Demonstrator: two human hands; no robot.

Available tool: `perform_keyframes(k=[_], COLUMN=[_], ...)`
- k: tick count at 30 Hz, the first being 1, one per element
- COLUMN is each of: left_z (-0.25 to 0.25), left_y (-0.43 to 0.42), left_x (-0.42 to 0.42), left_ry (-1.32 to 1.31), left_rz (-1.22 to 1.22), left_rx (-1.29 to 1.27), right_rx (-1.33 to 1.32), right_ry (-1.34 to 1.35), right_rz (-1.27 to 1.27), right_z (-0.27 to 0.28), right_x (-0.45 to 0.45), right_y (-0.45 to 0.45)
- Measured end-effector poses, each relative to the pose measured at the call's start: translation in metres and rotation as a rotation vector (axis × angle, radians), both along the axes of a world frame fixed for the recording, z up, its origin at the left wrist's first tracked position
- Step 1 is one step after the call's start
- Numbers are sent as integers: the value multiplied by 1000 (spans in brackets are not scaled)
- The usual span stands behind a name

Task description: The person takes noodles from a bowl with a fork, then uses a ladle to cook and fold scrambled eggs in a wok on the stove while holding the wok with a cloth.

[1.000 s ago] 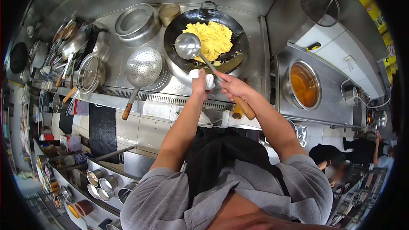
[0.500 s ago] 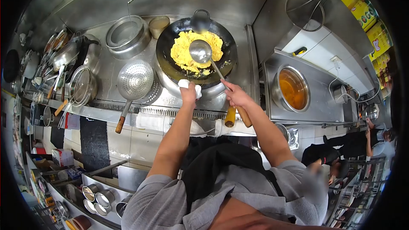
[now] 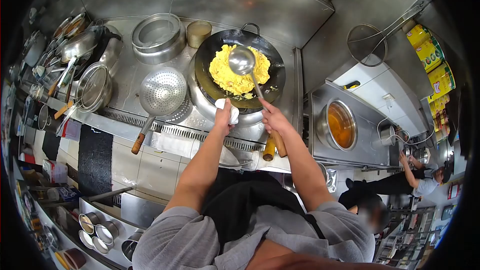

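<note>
My left hand (image 3: pixel 223 118) is closed on a folded white cloth (image 3: pixel 233 114) at the near rim of a black wok (image 3: pixel 204 74). Scrambled eggs (image 3: pixel 223 73), yellow and in soft lumps, fill the middle of the wok. A steel ladle (image 3: pixel 242 60) is over the eggs, its round bowl toward the far side. My right hand (image 3: pixel 275 119) is wrapped around the ladle's handle, whose wooden end sticks out below my fist. Beside that end lies a second, yellowish handle (image 3: pixel 270 148); what it belongs to is hidden.
Left of the wok lie a perforated skimmer (image 3: pixel 163 91), a steel pot with a strainer (image 3: pixel 157 38) and a round tin (image 3: pixel 199 34). A pot of orange-brown liquid (image 3: pixel 340 124) stands at right. A mesh strainer (image 3: pixel 367 45) hangs above. Another person (image 3: pixel 417 175) works at far right.
The view has shifted, so the wok and stove appear farther right. Within the wok, the ladle bowl has moved a little toward the far side. Both hands keep their holds.
</note>
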State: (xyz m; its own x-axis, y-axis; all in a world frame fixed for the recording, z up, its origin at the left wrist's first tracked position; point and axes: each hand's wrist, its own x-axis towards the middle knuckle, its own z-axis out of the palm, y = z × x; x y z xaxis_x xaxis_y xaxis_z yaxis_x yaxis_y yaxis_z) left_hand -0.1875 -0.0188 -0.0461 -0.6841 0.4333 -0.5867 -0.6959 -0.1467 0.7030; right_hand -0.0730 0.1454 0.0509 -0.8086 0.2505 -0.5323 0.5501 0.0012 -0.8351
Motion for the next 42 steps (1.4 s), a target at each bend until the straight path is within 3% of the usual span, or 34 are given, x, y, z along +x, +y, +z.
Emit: perform_keyframes(k=[3, 7, 13, 17, 19, 25, 29, 31, 37, 39, 41, 42], left_z=[3, -7, -5, -5, -3, -6, -10, -9, 2, 3, 3, 1], left_y=[6, 11, 13, 12, 12, 10, 11, 9, 8, 8, 9, 10], left_x=[-4, -7, -5, -6, -8, -5, -9, -8, -5, -4, -6, -6], left_ry=[-25, 2, 108, 142, 148, 184, 188, 175, 176, 178, 187, 182], left_rz=[-14, -18, 12, -29, -19, -11, -43, -47, -7, -9, -3, -12], left_rx=[-6, -29, -151, -162, -164, -123, -107, -107, -104, -111, -113, -140], right_rx=[-161, -4, 43, 133, 409, 251, 235, 523, 68, 41, 478, 504], right_ry=[-30, 9, 81, -11, -77, 14, -37, -38, 48, 33, 59, 62], right_rz=[-44, 40, -117, -82, 78, -69, -25, 67, -64, -82, 41, 50], right_z=[-30, -16, -22, -18, -2, 1, 3, 6, -8, -23, -26, -27], right_x=[-16, -13, 18, 12, 4, -31, -46, -52, -68, -73, -77, -74], right_y=[0, 9, 55, 70, 72, 83, 78, 70, 61, 62, 58, 57])
